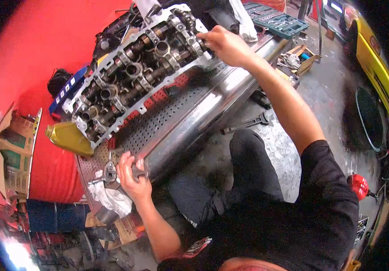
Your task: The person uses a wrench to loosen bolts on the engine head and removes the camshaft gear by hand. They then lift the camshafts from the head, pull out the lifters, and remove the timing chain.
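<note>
A cylinder head (pixel 133 70) with exposed camshafts and bearing caps lies at a slant on a perforated metal bench. My right hand (pixel 226 45) reaches to its far right end, thumb and fingers pinched together at the end bearing cap; what sits between the fingertips is hidden. My left hand (pixel 133 176) is by the bench's near end, its fingers curled around a small dark metal part (pixel 139 172) with a curved edge. Just left of that hand lie a ratchet (pixel 110 171) and a crumpled white rag (pixel 113 198).
A gold oil bottle (pixel 70 139) lies against the head's lower left corner. A green socket set case (pixel 275 20) is at the bench's far end. On the floor are a dark connecting rod-like part (pixel 246 123) and a cardboard box (pixel 305 58). The bench's rounded metal edge (pixel 203 106) runs diagonally.
</note>
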A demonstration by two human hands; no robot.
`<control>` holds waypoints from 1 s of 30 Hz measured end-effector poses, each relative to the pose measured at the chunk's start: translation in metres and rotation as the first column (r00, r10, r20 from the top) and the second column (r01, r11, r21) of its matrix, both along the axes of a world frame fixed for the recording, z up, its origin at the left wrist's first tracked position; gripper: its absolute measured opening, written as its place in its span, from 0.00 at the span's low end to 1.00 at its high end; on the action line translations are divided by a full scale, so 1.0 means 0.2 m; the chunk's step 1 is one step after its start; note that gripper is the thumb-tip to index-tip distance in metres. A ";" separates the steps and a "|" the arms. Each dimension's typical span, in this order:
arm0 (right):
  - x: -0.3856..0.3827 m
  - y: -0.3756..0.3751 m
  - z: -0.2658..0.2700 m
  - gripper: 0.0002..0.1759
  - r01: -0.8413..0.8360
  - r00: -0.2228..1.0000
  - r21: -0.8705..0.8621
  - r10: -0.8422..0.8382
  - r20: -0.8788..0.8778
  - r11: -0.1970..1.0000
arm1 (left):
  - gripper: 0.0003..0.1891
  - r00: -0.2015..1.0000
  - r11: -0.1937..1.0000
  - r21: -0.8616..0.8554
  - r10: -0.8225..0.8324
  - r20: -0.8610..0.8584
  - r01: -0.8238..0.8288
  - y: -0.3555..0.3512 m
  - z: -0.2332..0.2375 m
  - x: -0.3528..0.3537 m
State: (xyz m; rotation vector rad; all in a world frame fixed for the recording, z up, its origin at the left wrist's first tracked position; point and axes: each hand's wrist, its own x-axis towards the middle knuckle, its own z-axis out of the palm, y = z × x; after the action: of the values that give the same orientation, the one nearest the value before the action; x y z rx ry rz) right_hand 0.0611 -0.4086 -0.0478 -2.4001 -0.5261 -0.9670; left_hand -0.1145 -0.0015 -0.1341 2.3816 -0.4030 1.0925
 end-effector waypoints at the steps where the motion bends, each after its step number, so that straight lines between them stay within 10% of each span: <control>1: 0.02 -0.03 0.01 0.20 -0.049 0.997 -0.026 0.047 -0.067 0.998 | 0.11 1.000 1.000 0.007 0.011 -0.001 -0.011 -0.01 0.01 -0.02; 8: 0.02 -0.09 0.12 0.23 -0.019 0.989 -0.253 -0.019 -0.147 0.967 | 0.10 1.000 1.000 -0.018 0.006 -0.003 -0.006 0.01 -0.02 -0.03; 14: 0.03 -0.10 0.10 0.20 -0.025 0.995 -0.194 0.005 -0.100 0.981 | 0.10 0.986 0.836 -0.525 -0.109 0.126 0.159 -0.10 0.08 -0.09; 20: 0.05 -0.03 0.37 0.13 0.030 0.997 0.135 -0.020 -0.081 0.990 | 0.09 0.982 0.928 -0.326 -0.157 0.100 0.182 -0.23 0.20 -0.06; 25: 0.22 0.12 0.42 0.20 0.158 0.987 -0.158 -0.154 0.043 0.975 | 0.08 0.999 0.997 -0.078 0.020 -0.034 -0.022 -0.16 0.09 -0.01; 30: 0.20 0.01 0.29 0.20 -0.007 0.994 -0.003 0.006 -0.111 1.000 | 0.07 0.999 0.998 -0.057 -0.016 0.046 0.019 -0.08 0.00 0.00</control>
State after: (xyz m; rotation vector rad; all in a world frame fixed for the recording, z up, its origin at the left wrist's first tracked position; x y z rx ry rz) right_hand 0.1005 -0.4076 0.0110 -2.4365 -0.4947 -0.8253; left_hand -0.1144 -0.0178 -0.1337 2.3026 -0.4024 1.1374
